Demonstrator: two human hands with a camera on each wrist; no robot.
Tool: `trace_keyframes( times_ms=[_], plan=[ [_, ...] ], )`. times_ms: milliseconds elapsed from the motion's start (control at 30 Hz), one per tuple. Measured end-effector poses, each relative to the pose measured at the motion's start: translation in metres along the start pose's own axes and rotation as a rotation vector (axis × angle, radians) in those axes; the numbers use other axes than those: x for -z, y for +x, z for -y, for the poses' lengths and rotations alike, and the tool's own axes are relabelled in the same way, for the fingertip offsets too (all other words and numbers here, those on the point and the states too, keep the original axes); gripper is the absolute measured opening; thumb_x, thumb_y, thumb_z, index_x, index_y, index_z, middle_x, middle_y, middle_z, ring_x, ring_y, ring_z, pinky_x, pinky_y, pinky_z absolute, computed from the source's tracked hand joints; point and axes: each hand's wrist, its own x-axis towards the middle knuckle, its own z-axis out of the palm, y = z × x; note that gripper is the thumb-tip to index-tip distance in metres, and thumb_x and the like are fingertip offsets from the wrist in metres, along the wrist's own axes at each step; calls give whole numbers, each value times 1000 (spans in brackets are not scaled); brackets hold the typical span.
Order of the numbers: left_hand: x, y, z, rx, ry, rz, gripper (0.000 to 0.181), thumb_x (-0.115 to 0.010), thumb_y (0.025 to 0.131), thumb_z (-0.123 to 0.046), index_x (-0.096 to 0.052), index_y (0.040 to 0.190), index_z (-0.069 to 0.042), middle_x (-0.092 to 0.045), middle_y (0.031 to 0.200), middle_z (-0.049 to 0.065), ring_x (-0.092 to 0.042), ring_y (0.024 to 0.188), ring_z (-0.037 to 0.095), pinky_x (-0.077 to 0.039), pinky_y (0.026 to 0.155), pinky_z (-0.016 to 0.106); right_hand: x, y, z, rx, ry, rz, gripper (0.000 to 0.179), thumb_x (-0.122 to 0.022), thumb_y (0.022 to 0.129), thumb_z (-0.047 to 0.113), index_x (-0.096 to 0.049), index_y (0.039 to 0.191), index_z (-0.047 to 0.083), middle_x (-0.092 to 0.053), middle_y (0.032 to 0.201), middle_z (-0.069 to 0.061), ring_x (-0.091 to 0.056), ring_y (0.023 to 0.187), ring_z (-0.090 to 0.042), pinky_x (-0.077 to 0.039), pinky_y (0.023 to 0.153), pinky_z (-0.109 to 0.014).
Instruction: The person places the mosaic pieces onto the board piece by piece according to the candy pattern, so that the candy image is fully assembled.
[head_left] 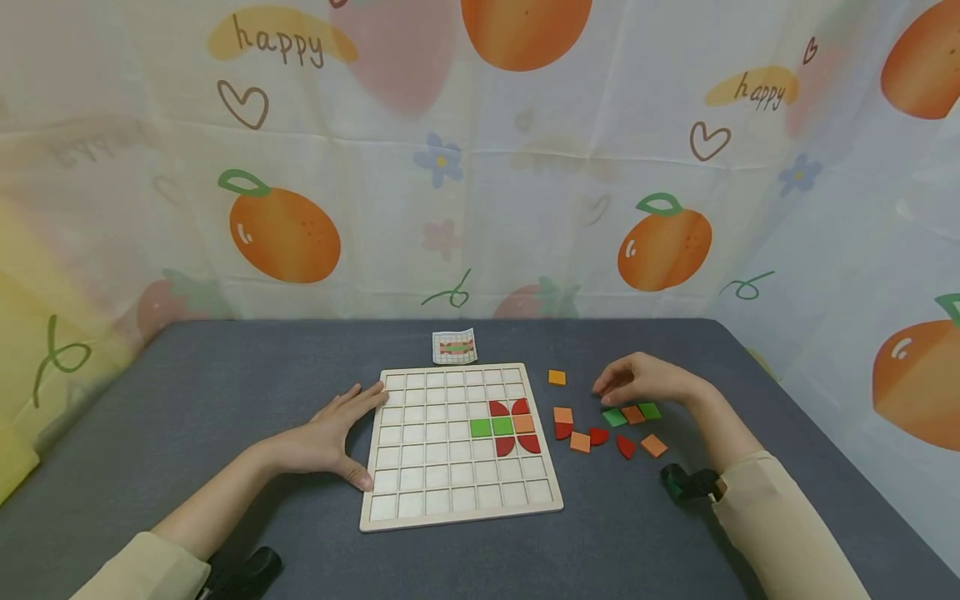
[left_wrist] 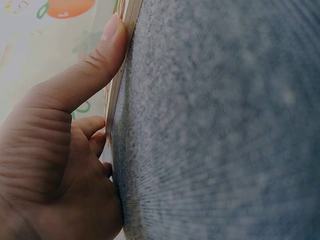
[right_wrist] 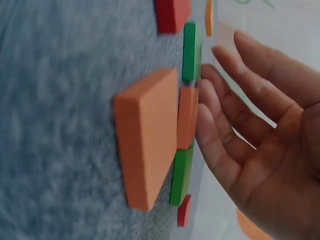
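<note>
Tiles (head_left: 633, 414), green and orange, flat on dark table (head_left: 322, 542) right of gridded board (head_left: 411, 479): likely light, stiff, slick; pinch by opposite edges. Right hand (head_left: 641, 379) just beside them, loosely bent, nothing visible in grip. Left hand (head_left: 322, 440) spread wide against board's left edge.

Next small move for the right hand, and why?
Probably pinch the near green tile with the right hand: it looks empty and is close to that tile. On the board, two green tiles sit in a row with a bare cell to their left, and the card, though small, seems to show a green strip between red ends.
</note>
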Motion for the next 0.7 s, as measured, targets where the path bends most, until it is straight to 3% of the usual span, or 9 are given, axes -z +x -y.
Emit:
trace_keyframes(
  times_ms=[300,533,700],
  plan=[
    [1,0,-1,15,0,14,123,-90,62,-45,-23,156,-3,-10,167,19,2,152,52,-3,107,81,4,-1,-18,-4,103,97,37,-73,88,14,-65,121,0,-66,112,-14,-60,94,-15,-54,82,-27],
    [1,0,0,21,3,11,123,-91,62,-44,-23,156,-3,-10,167,18,2,152,51,-3,108,80,5,-2,-16,33,75,137,44,-77,82,10,-63,122,-2,-61,112,-17,-52,95,-19,-51,80,-26],
    [0,1,1,18,4,6,123,-91,62,-44,-24,156,-3,-10,167,19,1,152,52,-3,108,80,3,0,-11,21,57,146,42,-79,78,7,-62,116,-1,-57,102,-13,-47,90,-20,-47,75,-26]
  ],
)
